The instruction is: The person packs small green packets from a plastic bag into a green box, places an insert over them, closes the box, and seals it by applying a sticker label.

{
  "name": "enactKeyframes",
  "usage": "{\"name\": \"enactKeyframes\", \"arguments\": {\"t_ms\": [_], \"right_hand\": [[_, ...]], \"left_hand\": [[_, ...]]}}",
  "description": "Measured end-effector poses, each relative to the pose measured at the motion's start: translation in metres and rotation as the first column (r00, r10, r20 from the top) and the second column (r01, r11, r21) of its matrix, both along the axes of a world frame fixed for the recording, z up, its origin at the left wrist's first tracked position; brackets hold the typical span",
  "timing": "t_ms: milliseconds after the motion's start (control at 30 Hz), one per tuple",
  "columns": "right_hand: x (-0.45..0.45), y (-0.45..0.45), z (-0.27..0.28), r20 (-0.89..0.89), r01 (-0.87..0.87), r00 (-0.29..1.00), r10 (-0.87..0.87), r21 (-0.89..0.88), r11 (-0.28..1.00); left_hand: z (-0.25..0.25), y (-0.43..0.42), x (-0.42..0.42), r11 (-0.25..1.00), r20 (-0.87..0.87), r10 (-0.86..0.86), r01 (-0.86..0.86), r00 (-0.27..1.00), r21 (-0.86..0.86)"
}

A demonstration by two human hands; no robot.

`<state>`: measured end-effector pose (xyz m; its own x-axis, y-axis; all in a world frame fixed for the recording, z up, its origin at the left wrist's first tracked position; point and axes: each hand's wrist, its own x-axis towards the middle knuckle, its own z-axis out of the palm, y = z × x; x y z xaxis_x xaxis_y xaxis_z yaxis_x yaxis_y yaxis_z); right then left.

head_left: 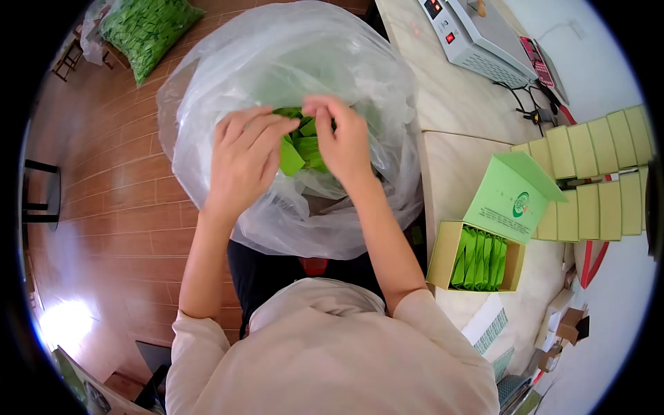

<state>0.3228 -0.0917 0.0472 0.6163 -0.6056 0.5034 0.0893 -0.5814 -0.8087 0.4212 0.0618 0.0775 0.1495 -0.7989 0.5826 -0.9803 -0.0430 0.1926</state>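
Both hands are over a large clear plastic bag (297, 52) with green packets (309, 151) inside. My left hand (247, 155) is above the left part of the packets, its fingers bent together and pointing right; a green packet shows beside its fingertips, and whether it is held is unclear. My right hand (340, 138) is at the packets' right side, its fingers curled and slightly blurred, with nothing clearly visible in them. On the table to the right, an open box (510, 268) with a raised light green lid (508, 200) holds a row of upright green packets (478, 259).
Rows of light green boxes (588, 149) stand at the table's right side. A grey machine (477, 45) with red lit displays is at the back, beside black cables (529, 111). A full bag of green packets (149, 34) rests at the upper left, near a dark stool (45, 196).
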Motion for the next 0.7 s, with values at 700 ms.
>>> {"name": "enactKeyframes", "arguments": {"t_ms": [700], "right_hand": [[-0.055, 0.064, -0.028, -0.065, 0.113, 0.988, -0.142, -0.332, 0.936]], "left_hand": [[-0.041, 0.014, -0.072, 0.921, -0.972, -0.218, -0.349, -0.090, -0.174]]}}
